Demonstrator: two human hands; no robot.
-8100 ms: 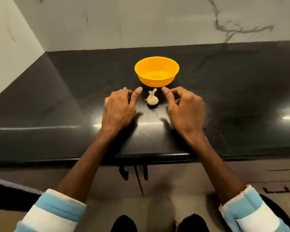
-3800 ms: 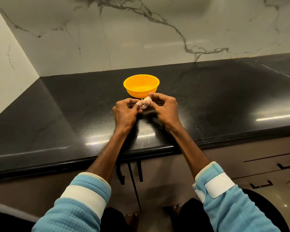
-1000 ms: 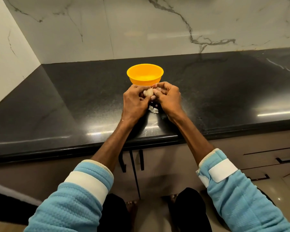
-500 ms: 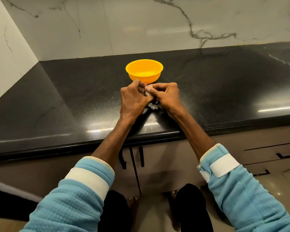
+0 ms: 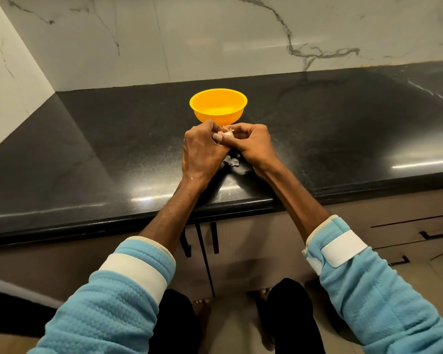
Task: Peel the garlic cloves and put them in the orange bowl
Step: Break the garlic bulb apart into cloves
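An orange bowl [image 5: 218,106] stands on the black counter [image 5: 87,154], and I see nothing inside it. Just in front of it my left hand [image 5: 201,149] and my right hand [image 5: 250,144] meet, both pinching a small white garlic head [image 5: 227,133] held above the counter. Fingers hide most of the garlic. Pale bits of garlic skin [image 5: 231,161] lie on the counter under my hands.
A marble wall [image 5: 215,39] rises behind the counter and another at the left. The counter's front edge runs below my wrists, with cabinet doors and their dark handles [image 5: 214,241] beneath. Drawers sit at the lower right.
The garlic lay on the counter at first; both hands picked it up and hold it together. Skin bits have dropped onto the counter. Over the last second the hands barely shifted.
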